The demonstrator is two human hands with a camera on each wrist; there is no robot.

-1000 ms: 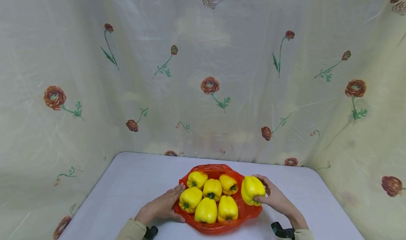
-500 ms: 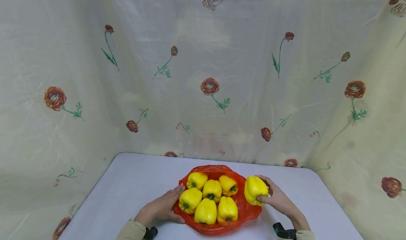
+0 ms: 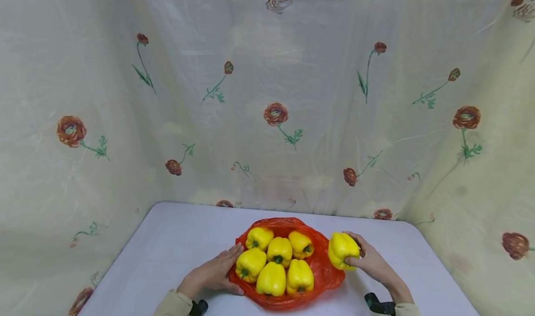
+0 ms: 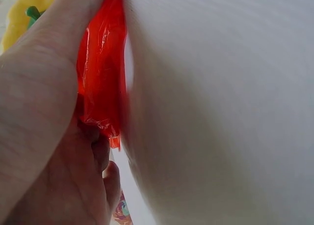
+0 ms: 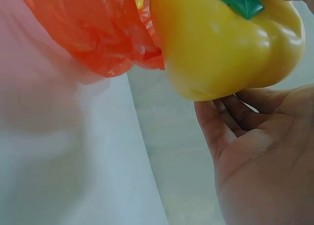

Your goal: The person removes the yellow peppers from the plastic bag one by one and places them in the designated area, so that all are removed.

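Observation:
A yellow bell pepper (image 3: 342, 251) is held in my right hand (image 3: 371, 260), thumb on the near side and fingers behind it. In the right wrist view the same bell pepper (image 5: 230, 43) shows a green stem, and the fingers (image 5: 216, 129) reach under it. It overlaps the right rim of a red plastic bag (image 3: 323, 274) in the head view. Inside the bag lie several more yellow bell peppers (image 3: 271, 278). My left hand (image 3: 215, 272) rests against the bag's left side with its fingers fairly straight; in the left wrist view the palm lies along the red plastic (image 4: 104, 63).
The bag sits on a white table (image 3: 188, 232) with rounded far corners. A pale curtain (image 3: 317, 135) printed with flowers hangs behind the table and on both sides. Each wrist wears a black device, such as the right one (image 3: 378, 304).
My right hand has moved a little to the right with the bell pepper, from over the bag's inside to its right rim. The left hand and the other peppers stay in place.

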